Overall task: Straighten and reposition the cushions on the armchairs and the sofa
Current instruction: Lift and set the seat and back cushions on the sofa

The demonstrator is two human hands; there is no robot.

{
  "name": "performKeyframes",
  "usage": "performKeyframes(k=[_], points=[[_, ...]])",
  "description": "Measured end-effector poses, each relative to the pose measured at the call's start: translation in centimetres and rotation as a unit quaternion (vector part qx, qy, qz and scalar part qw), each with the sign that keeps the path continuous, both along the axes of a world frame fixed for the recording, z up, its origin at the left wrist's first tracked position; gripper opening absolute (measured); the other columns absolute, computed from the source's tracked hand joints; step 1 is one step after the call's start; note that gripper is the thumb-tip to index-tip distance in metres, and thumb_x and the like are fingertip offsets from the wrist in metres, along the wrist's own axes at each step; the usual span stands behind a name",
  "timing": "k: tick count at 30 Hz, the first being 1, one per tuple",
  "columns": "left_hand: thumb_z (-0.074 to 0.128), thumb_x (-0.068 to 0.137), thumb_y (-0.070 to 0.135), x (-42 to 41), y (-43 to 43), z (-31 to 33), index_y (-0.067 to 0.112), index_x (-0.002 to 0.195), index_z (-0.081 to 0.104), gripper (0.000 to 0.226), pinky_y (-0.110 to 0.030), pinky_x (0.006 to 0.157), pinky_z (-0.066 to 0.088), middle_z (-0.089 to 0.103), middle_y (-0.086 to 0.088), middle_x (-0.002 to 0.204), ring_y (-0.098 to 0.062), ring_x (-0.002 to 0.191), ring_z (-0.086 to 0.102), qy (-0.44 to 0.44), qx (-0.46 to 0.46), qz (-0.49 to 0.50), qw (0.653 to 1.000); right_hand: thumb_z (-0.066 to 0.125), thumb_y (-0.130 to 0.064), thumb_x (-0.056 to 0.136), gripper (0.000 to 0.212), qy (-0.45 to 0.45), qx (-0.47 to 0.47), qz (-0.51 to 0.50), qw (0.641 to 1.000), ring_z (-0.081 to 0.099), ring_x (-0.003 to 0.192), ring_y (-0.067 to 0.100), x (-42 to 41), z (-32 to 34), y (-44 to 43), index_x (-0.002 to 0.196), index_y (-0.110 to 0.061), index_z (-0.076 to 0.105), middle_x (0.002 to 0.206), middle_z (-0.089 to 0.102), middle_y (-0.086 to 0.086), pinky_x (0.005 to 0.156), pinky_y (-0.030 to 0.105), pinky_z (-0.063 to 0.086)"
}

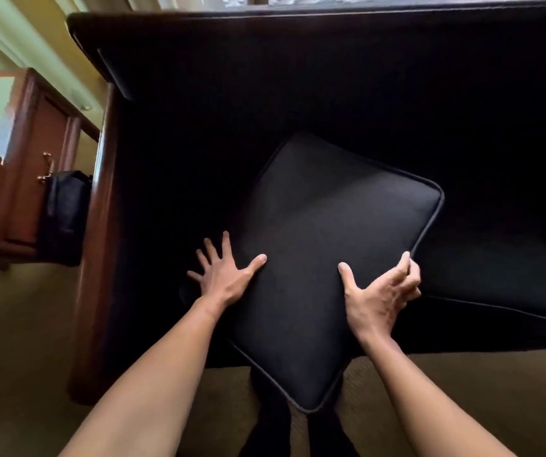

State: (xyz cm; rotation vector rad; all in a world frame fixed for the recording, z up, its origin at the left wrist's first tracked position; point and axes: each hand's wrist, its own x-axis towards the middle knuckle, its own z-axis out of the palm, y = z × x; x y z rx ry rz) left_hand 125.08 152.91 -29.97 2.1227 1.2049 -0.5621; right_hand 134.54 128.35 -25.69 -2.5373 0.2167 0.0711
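Head view, cushion: a dark square cushion (324, 258) with piped edges is turned cornerwise like a diamond, its upper part over the seat of the dark sofa (298, 77), its lowest corner hanging out past the seat's front edge above the carpet (463, 390).

Head view, left hand: the left hand (224, 275) is spread wide and flat, fingers fanned. The thumb lies on the cushion's face by its left edge; the other fingers reach past that edge over the dark seat. The grip is fully open and closes on nothing.

Head view, right hand: the right hand (380, 291) has its grip closed over the cushion's right edge, thumb pressed on the top face, fingers curled round the piping and under the side.

Head view, second cushion: another dark cushion (496, 278) lies flat on the seat to the right, partly tucked beneath the first one's right corner.

Head view, sofa frame: a polished wooden arm post (98, 242) runs down the sofa's left side.

Head view, surroundings: a wooden cabinet (31, 153) with brass handles stands at the left, a black bag (65, 216) against it, just beside the arm post.

Head view, legs: dark trouser legs show under the cushion's low corner.
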Motion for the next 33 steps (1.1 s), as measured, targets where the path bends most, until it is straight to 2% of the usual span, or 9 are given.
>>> performKeyframes(k=[4, 6, 9, 17, 21, 23, 26, 30, 33], points=[[0.035, 0.071, 0.105, 2.0, 1.1, -2.6, 0.034, 0.168, -0.006, 0.127, -0.073, 0.124, -0.001, 0.014, -0.022, 0.173, -0.042, 0.161, 0.011, -0.005, 0.049, 0.016, 0.999, 0.094, -0.062, 0.054, 0.137, 0.067, 0.109, -0.127, 0.984, 0.03, 0.138, 0.041, 0.7, -1.1, -0.4, 0.155, 0.001, 0.025, 0.151, 0.03, 0.022, 0.117, 0.039, 0.022], [0.034, 0.068, 0.106, 2.2, 1.1, -3.1, 0.035, 0.167, -0.001, 0.127, -0.071, 0.123, 0.013, 0.028, -0.023, 0.166, -0.044, 0.152, 0.027, -0.009, 0.072, 0.017, 0.997, 0.094, -0.065, 0.054, 0.133, 0.124, 0.175, -0.162, 0.963, 0.045, 0.138, 0.031, 0.6, -1.8, -1.0, 0.153, -0.002, 0.033, 0.148, 0.045, 0.016, 0.119, 0.038, 0.035], [0.037, 0.066, 0.106, 1.4, 1.0, -2.9, 0.037, 0.165, 0.007, 0.124, -0.066, 0.117, 0.028, 0.039, -0.02, 0.155, -0.044, 0.143, 0.038, -0.027, 0.087, 0.019, 0.996, 0.095, -0.062, 0.057, 0.114, 0.18, 0.241, -0.179, 0.937, 0.063, 0.117, 0.013, 0.7, -1.9, -2.2, 0.146, -0.01, 0.047, 0.131, 0.065, -0.002, 0.104, 0.027, 0.049], [0.036, 0.087, 0.092, -1.3, -0.4, -1.4, 0.043, 0.166, 0.017, 0.096, -0.062, 0.122, 0.021, 0.035, -0.028, 0.157, -0.047, 0.148, 0.033, 0.02, -0.005, 0.052, 0.998, 0.097, -0.06, 0.04, 0.101, 0.284, 0.353, -0.175, 0.874, 0.076, 0.096, 0.021, 3.0, 2.6, -2.7, 0.125, -0.013, 0.068, 0.11, 0.078, 0.001, 0.093, 0.043, 0.061], [0.031, 0.076, 0.094, -1.3, -3.0, 2.9, 0.044, 0.165, 0.025, 0.102, -0.054, 0.129, 0.02, 0.03, -0.021, 0.165, -0.041, 0.153, 0.031, -0.032, -0.135, 0.05, 0.989, 0.092, -0.052, 0.045, 0.08, 0.264, 0.327, -0.136, 0.897, 0.073, 0.098, 0.021, 2.9, 7.8, -0.4, 0.112, -0.014, 0.068, 0.108, 0.076, 0.0, 0.095, 0.043, 0.059], [0.033, 0.071, 0.09, -0.7, -5.1, 6.2, 0.03, 0.166, 0.03, 0.112, -0.045, 0.132, 0.016, 0.03, -0.012, 0.172, -0.027, 0.159, 0.028, -0.13, -0.238, 0.064, 0.96, 0.088, -0.054, 0.046, 0.081, 0.249, 0.295, -0.096, 0.917, 0.068, 0.103, 0.024, 2.6, 10.8, 1.2, 0.111, -0.012, 0.062, 0.111, 0.07, 0.003, 0.096, 0.045, 0.056], [0.048, 0.082, 0.083, -0.7, -6.7, 11.3, 0.021, 0.165, 0.033, 0.105, -0.041, 0.134, 0.013, 0.031, 0.0, 0.173, -0.008, 0.159, 0.026, -0.223, -0.329, 0.034, 0.917, 0.087, -0.051, 0.058, 0.071, 0.222, 0.228, -0.038, 0.947, 0.061, 0.106, 0.026, 1.9, 14.9, 3.1, 0.106, -0.01, 0.054, 0.109, 0.062, 0.003, 0.095, 0.039, 0.051], [0.056, 0.076, 0.09, -2.1, -7.9, 19.6, 0.032, 0.166, 0.029, 0.11, -0.044, 0.132, 0.019, 0.031, 0.002, 0.173, -0.013, 0.159, 0.028, -0.21, -0.28, -0.056, 0.935, 0.086, -0.058, 0.067, 0.083, 0.222, 0.136, 0.036, 0.965, 0.062, 0.117, 0.034, 1.1, 17.9, 3.8, 0.121, -0.006, 0.052, 0.123, 0.065, 0.014, 0.088, 0.035, 0.046], [0.062, 0.074, 0.089, -3.6, -11.3, 24.2, 0.028, 0.17, -0.002, 0.13, -0.049, 0.126, 0.031, 0.02, -0.004, 0.176, -0.029, 0.156, 0.033, -0.082, -0.104, -0.186, 0.974, 0.082, -0.066, 0.071, 0.095, 0.235, 0.112, 0.108, 0.959, 0.062, 0.12, 0.037, 1.9, 19.3, 3.9, 0.13, -0.001, 0.046, 0.129, 0.062, 0.016, 0.086, 0.038, 0.051]])
